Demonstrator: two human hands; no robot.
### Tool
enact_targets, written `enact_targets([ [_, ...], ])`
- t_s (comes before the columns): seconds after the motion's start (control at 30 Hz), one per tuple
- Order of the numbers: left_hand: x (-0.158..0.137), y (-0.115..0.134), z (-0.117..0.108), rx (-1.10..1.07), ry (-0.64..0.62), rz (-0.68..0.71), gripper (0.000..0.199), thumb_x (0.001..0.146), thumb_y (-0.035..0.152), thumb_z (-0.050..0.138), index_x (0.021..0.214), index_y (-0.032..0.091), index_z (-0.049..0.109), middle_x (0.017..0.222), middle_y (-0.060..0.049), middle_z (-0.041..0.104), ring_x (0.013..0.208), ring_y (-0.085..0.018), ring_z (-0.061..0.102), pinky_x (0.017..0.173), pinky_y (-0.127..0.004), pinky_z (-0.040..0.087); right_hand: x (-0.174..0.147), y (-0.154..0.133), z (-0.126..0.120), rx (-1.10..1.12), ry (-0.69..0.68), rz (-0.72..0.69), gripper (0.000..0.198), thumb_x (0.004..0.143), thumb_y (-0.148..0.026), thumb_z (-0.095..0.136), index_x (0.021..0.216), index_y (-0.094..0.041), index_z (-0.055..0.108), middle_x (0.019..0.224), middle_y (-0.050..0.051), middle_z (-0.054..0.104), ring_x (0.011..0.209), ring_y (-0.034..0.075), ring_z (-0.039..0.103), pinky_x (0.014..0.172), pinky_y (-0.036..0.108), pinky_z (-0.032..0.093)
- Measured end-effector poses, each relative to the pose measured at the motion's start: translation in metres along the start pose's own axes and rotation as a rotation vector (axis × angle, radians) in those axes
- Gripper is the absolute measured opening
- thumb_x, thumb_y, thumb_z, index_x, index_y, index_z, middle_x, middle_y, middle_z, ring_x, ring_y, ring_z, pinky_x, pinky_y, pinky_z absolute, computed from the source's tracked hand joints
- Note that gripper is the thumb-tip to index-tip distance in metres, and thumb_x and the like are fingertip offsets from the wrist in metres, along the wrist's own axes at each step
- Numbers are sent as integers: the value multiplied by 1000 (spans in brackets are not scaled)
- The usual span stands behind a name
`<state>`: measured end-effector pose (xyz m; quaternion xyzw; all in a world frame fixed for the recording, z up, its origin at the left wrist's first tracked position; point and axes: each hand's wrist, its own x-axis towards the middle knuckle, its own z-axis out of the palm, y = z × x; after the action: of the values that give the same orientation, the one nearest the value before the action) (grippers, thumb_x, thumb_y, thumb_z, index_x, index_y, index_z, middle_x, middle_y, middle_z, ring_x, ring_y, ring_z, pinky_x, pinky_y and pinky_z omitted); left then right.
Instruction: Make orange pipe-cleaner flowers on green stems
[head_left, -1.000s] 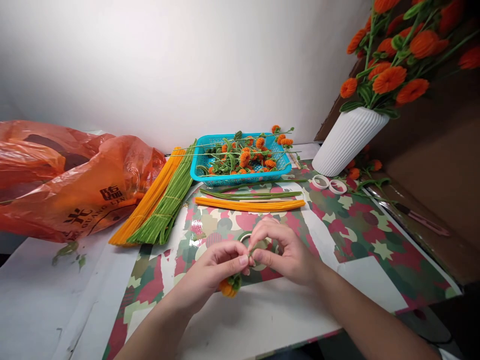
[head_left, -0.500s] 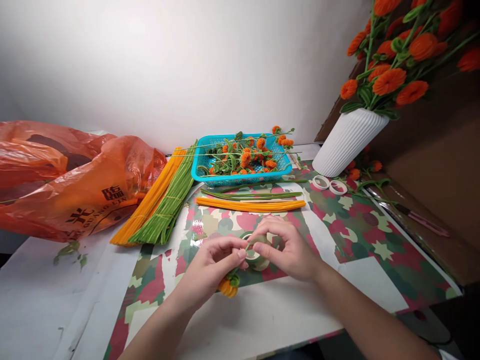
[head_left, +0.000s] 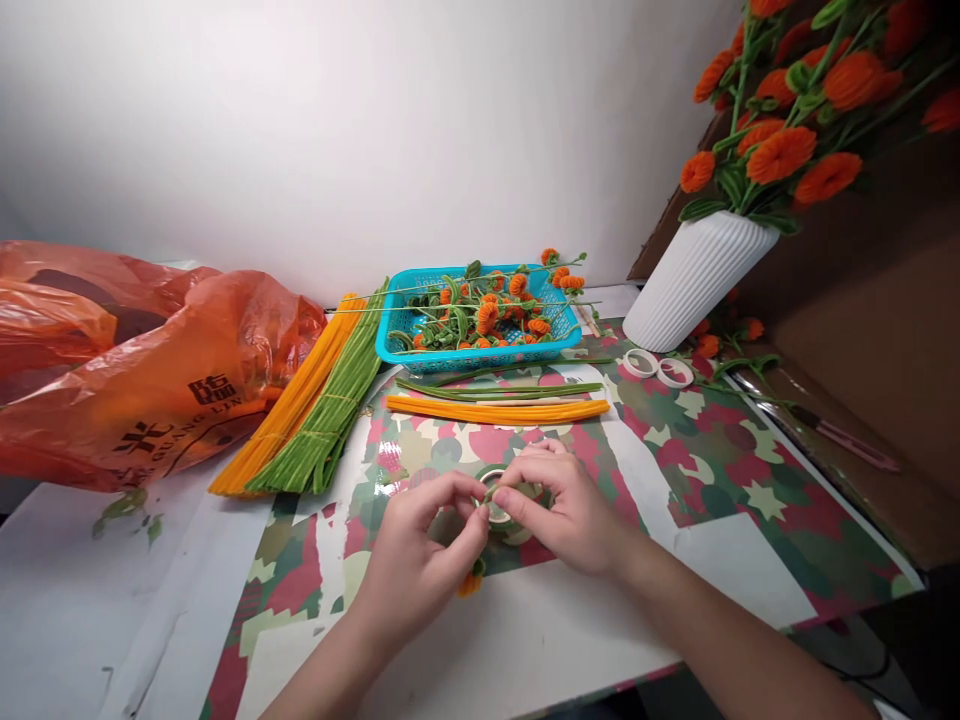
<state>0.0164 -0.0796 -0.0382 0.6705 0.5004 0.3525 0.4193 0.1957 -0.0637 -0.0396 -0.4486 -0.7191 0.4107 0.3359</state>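
Observation:
My left hand (head_left: 431,545) is closed in a pinch at the stem end of a small yellow-orange pipe-cleaner flower. The flower's head (head_left: 470,582) shows below that hand, partly covered by it. Opposite, my right hand (head_left: 562,505) pinches a narrow strip of green floral tape between thumb and forefinger. The roll of green floral tape (head_left: 497,515) is seen behind and between the fingertips of both hands, partly hidden. Both sets of fingertips nearly meet over it, so the exact grip on the stem is hard to make out.
Yellow (head_left: 499,408) and green pipe cleaners (head_left: 495,391) lie ahead of my hands. Behind them is a blue basket (head_left: 480,362) of orange flowers. Pipe-cleaner bundles (head_left: 322,420) and an orange bag (head_left: 165,400) are left; a white vase (head_left: 694,280), tape rings (head_left: 675,373) and cutter (head_left: 847,440) right.
My left hand has turned, so less of the yellow-orange flower shows beneath it. The fingertips of both hands have shifted slightly to the left, still close together.

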Motion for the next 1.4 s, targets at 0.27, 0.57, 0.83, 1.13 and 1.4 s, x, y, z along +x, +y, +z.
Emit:
enact_targets([
  [0.27, -1, -4, 3, -431, -244, -291, 20, 83, 34, 57, 71, 18, 54, 54, 6, 47, 50, -8, 46, 50, -20, 35, 0, -4, -4, 97, -121, -53, 21, 85, -20, 55, 64, -19, 53, 65, -6, 59, 68, 11, 48, 88, 34, 28],
  [0.57, 5, 3, -6, 29, -217, 19, 23, 80, 21, 47, 57, 20, 48, 49, 3, 49, 49, -11, 43, 52, -24, 34, -1, 0, -1, 118, -230, -112, 24, 89, -23, 52, 65, -19, 49, 77, -2, 62, 81, 15, 53, 88, 34, 34],
  [0.83, 13, 0, -12, 672, 85, 535, 24, 78, 16, 53, 55, 21, 50, 48, 4, 53, 46, -12, 41, 55, -28, 29, 1, -1, 12, 67, -62, -117, 27, 88, -18, 45, 62, -20, 47, 69, 0, 61, 76, 15, 54, 82, 33, 38],
  [1.13, 18, 9, -38, 118, 390, 146, 14, 85, 28, 59, 73, 21, 63, 66, 1, 62, 59, -13, 54, 58, -24, 41, 1, -2, 19, -60, -30, -162, 12, 90, -28, 56, 82, -21, 62, 83, 0, 69, 81, 17, 56, 83, 35, 33],
  [1.4, 25, -6, -24, -644, 346, -256, 23, 70, 34, 73, 78, 13, 67, 69, -2, 65, 51, -7, 48, 47, -17, 40, 0, 15, 20, -492, -35, -215, 34, 94, -18, 46, 127, -17, 55, 86, 7, 70, 87, 21, 56, 98, 49, 21],
])
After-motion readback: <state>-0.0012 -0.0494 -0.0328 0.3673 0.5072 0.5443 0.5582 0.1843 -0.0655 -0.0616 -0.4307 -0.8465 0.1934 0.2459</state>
